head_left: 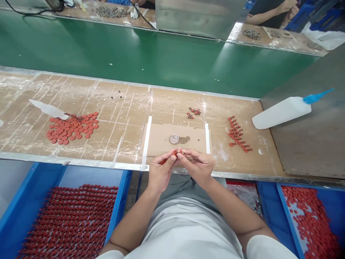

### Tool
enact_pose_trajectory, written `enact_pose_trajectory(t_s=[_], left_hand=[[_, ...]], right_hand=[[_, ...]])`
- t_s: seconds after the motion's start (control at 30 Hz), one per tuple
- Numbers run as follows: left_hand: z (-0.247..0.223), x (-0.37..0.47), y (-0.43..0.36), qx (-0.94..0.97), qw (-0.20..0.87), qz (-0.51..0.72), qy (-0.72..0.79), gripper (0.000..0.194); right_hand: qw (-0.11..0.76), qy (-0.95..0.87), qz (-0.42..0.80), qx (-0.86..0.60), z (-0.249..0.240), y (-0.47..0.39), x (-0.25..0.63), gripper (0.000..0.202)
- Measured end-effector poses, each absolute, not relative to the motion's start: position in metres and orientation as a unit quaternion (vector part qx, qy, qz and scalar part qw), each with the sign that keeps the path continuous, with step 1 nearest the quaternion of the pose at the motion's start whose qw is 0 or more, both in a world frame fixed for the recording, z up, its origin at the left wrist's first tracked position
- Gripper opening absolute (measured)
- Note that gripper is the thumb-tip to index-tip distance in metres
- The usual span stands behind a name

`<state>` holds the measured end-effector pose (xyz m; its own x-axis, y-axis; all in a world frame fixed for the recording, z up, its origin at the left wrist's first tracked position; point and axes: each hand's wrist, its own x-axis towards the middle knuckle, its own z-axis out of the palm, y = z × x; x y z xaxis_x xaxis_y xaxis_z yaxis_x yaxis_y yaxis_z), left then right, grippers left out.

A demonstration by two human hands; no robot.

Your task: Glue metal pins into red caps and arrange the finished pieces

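My left hand [161, 170] and my right hand [198, 164] meet above the bench's front edge, fingers closed. Between their fingertips is a small red part [178, 153], with a bit of metal showing. More red shows under the left fingers, mostly hidden. Just beyond the hands, a small round clear dish [174, 139] sits on a taped cardboard sheet [159, 136], beside a brownish stain. Behind the sheet lies a little pile of red parts with dark metal pins [194, 112]. Similar pieces form a column [235, 133] to the right.
Red discs [71, 127] lie at the left with a white pointed strip [48, 109] against them. A white squeeze bottle [281, 113] with a blue nozzle leans at the right by a metal panel [309, 144]. Blue trays [122, 194] below hold rows of red pieces. Other people's arms show behind the green divider [107, 54].
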<state>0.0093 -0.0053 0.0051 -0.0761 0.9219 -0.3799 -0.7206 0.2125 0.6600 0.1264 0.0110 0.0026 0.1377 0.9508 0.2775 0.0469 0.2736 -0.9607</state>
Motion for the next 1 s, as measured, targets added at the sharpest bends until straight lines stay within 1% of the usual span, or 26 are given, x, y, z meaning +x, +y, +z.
enact_pose_trajectory(t_s=[0.2, 0.3, 0.43, 0.57, 0.87, 1.0], left_hand=[[0.009, 0.014, -0.006, 0.153, 0.662, 0.612, 0.404, 0.023], [0.009, 0.017, -0.006, 0.152, 0.661, 0.615, 0.402, 0.020], [0.008, 0.021, -0.007, 0.146, 0.658, 0.623, 0.397, 0.012], [0.009, 0.027, -0.009, 0.140, 0.647, 0.628, 0.409, 0.014], [0.004, 0.036, -0.009, 0.188, 0.609, 0.648, 0.416, 0.011], [0.002, 0.038, -0.006, 0.190, 0.617, 0.642, 0.413, 0.014]], right_hand=[[0.584, -0.600, 0.289, -0.465, 0.006, 0.016, 0.136, 0.015], [0.590, -0.605, 0.277, -0.457, 0.006, 0.018, 0.138, 0.017], [0.600, -0.609, 0.254, -0.452, 0.006, 0.018, 0.139, 0.019], [0.602, -0.605, 0.226, -0.469, 0.005, 0.018, 0.140, 0.016], [0.618, -0.568, 0.270, -0.471, 0.005, 0.017, 0.143, 0.014], [0.626, -0.551, 0.286, -0.472, 0.002, 0.015, 0.145, 0.015]])
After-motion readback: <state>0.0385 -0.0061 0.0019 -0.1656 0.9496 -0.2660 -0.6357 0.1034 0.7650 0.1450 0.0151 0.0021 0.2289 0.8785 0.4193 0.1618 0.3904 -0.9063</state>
